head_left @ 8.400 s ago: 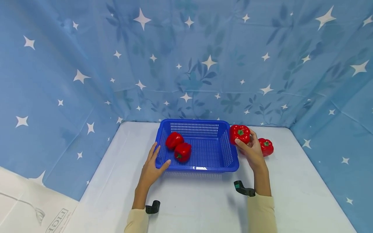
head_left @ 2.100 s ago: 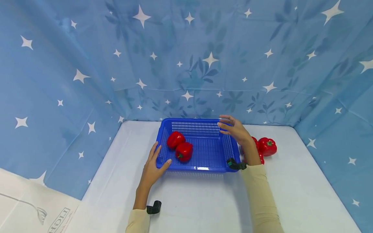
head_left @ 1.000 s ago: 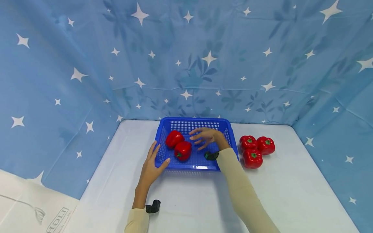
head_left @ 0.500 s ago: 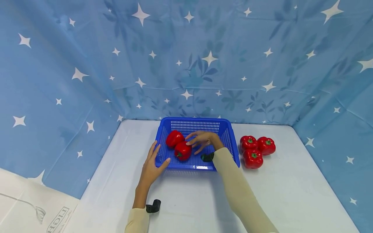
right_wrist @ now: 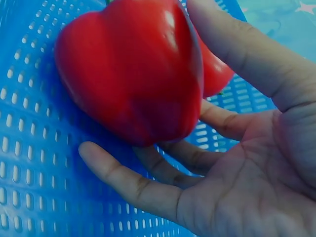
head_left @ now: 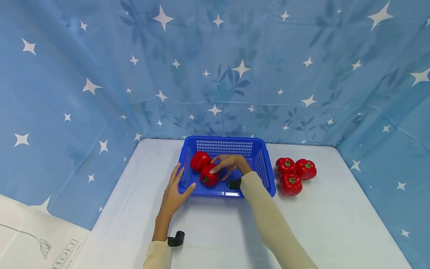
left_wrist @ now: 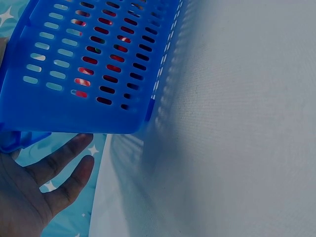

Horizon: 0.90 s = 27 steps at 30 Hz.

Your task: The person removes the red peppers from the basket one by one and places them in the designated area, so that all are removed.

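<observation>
In the head view, a blue plastic basket [head_left: 226,193] stands on the table with two red bell peppers inside. My right hand [head_left: 229,163] reaches into it, thumb and fingers around the nearer bell pepper [head_left: 209,178]. The right wrist view has that bell pepper [right_wrist: 128,74] between the thumb and several fingers, the little finger apart from it. Behind it lies the other bell pepper [head_left: 200,160]. My left hand [head_left: 172,195] rests at the basket's left front corner, fingers spread. In the left wrist view, fingertips lie near the basket wall [left_wrist: 74,111].
Three more red bell peppers sit in a cluster right of the basket: a back left pepper [head_left: 285,165], a right-hand pepper [head_left: 306,170] and a front pepper [head_left: 290,185]. A white cloth [head_left: 215,239] covers the table. A blue star-patterned curtain [head_left: 215,74] surrounds it.
My right hand has put a bell pepper down beside the others on the right, then come left into the basket and closed around the nearer pepper there. The left hand stays put.
</observation>
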Tool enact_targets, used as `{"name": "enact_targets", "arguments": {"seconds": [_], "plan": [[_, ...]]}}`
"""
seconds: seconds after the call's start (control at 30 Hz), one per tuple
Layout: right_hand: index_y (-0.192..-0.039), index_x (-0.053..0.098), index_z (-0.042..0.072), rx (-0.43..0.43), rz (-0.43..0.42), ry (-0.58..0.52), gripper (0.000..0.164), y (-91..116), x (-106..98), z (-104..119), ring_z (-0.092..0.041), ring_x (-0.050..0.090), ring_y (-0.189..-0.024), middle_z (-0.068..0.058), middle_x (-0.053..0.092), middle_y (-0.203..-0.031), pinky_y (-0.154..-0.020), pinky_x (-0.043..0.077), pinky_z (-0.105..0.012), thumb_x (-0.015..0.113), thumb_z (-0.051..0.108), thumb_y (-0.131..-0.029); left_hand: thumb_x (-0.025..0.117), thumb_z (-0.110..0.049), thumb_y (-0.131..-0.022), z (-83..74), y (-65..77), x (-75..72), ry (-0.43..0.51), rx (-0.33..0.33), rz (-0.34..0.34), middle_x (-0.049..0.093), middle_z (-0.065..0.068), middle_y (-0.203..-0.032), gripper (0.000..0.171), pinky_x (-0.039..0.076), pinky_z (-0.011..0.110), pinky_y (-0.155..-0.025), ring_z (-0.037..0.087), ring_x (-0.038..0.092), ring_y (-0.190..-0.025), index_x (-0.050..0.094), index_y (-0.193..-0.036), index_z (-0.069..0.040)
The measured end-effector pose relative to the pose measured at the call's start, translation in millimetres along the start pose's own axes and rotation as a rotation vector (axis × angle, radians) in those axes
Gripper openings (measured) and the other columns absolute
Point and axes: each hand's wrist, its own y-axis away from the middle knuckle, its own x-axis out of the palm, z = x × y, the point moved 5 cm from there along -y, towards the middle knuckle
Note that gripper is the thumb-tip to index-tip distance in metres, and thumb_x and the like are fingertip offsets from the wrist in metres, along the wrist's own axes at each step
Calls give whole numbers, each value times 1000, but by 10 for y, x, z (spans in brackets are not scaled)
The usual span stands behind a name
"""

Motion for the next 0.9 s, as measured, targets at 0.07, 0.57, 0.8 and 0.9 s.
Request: {"name": "enact_targets", "arguments": {"seconds": [0.07,0.57,0.8,0.9], "plan": [[-142,38,10,7,1,18,75,-13,32,4,-37,49,-127,-17,44,-140,-79,59,-51,80,25,-81,61,-61,-87,2,7,4,-1,-3,1,14,-11,-164,84,34,59,-110,29,25,-150,33,-153,-18],[-136,42,9,0,16,53,69,-50,107,41,-35,55,-121,-16,50,-135,-82,59,-47,80,23,-81,62,-60,-87,-4,-2,-2,-11,-7,-3,14,-12,-164,82,35,59,-109,30,26,-149,33,-154,-20],[-138,41,8,2,13,53,72,-19,109,47,-35,55,-122,-16,49,-135,-85,58,-48,80,23,-80,63,-59,-87,-11,2,-2,-14,-6,0,16,-10,-164,82,35,60,-108,32,27,-149,34,-153,-20],[-139,43,11,-12,30,50,69,-16,113,54,-36,53,-123,-15,48,-137,-85,58,-49,79,20,-81,63,-59,-87,-15,-2,-7,-12,-6,0,15,-10,-164,82,35,60,-108,32,27,-149,34,-153,-20]]}}
